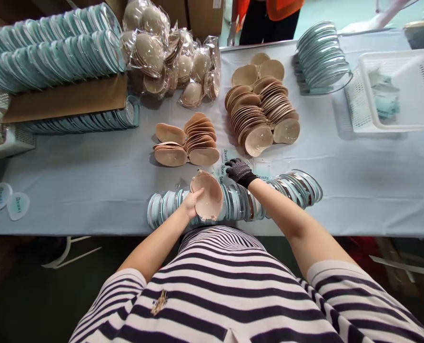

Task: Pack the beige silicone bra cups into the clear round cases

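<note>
My left hand [190, 204] grips a beige stick-on bra [208, 197], its thumb pressed on the inside of the folded cups. Held close to my body, the bra is above a row of clear round plastic cases. My right hand [239, 170] wears a dark dotted glove. Its fingers are apart, over clear film pieces with printed lettering [222, 167] on the table. Whether it touches them I cannot tell. Just beyond my hands stand a smaller stack of beige bras [201, 155] and a larger stack [260, 114].
Clear cases [292, 188] line the near edge; more cases [51, 57] fill the far left. Bagged bras [151, 52] lie at the back. To the right are a stack of cases [322, 57] and a white basket [362, 95]. A person in orange [283, 7] stands opposite.
</note>
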The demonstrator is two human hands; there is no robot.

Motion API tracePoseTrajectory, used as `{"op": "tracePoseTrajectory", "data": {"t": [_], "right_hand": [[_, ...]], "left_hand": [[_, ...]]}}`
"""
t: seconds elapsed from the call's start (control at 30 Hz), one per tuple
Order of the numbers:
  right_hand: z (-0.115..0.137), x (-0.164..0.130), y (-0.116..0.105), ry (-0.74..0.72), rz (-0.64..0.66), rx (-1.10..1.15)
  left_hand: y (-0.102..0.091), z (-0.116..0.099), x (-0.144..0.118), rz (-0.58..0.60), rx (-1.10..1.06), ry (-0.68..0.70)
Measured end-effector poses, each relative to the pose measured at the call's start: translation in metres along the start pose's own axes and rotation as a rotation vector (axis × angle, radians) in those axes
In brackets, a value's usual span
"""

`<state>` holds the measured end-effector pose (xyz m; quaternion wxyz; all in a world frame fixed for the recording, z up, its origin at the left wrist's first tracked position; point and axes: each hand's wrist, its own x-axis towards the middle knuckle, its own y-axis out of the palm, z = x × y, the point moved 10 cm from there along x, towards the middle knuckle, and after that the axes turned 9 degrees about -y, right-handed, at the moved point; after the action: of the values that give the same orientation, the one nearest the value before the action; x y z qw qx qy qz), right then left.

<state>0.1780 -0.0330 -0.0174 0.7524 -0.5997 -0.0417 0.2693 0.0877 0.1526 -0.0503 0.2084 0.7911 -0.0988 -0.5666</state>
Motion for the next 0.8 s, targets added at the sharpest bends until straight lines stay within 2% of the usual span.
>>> {"op": "tracePoseTrajectory", "data": {"t": [0.07, 0.17, 0.2, 0.27, 0.33, 0.4, 0.47, 0.57, 0.63, 0.7, 0.8], "right_hand": [[-0.008, -0.018, -0.024, 0.106, -0.107, 0.065], [-0.012, -0.068, -0.072, 0.278, -0.371, 0.293], [-0.006, -0.085, -0.084, 0.272, -0.452, 0.458], [0.019, -0.113, -0.097, 0.149, -0.554, 0.856], [0.054, -0.13, -0.097, -0.017, -0.556, 1.081], [0.078, -0.138, -0.085, -0.06, -0.543, 1.029], [0.088, -0.138, -0.069, 0.007, -0.571, 0.815], [0.09, -0.137, -0.052, 0.176, -0.64, 0.529], [0.089, -0.141, -0.046, 0.292, -0.667, 0.453], [0.089, -0.15, -0.046, 0.35, -0.745, 0.475], [0.093, -0.177, -0.044, 0.305, -1.028, 0.695]], "left_hand": [[0.005, 0.002, -0.003, 0.005, -0.054, 0.008], [0.012, 0.004, -0.006, 0.018, -0.124, 0.06], [0.014, 0.005, -0.006, 0.02, -0.141, 0.082], [0.015, 0.008, -0.003, -0.009, -0.172, 0.13], [0.016, 0.012, 0.0, -0.052, -0.195, 0.171], [0.025, 0.017, 0.0, -0.043, -0.194, 0.187], [0.042, 0.024, -0.006, 0.057, -0.178, 0.174], [0.07, 0.035, -0.024, 0.267, -0.149, 0.148], [0.079, 0.042, -0.034, 0.316, -0.109, 0.15], [0.075, 0.046, -0.036, 0.233, -0.07, 0.175], [0.068, 0.044, -0.034, 0.083, -0.074, 0.193]]}}
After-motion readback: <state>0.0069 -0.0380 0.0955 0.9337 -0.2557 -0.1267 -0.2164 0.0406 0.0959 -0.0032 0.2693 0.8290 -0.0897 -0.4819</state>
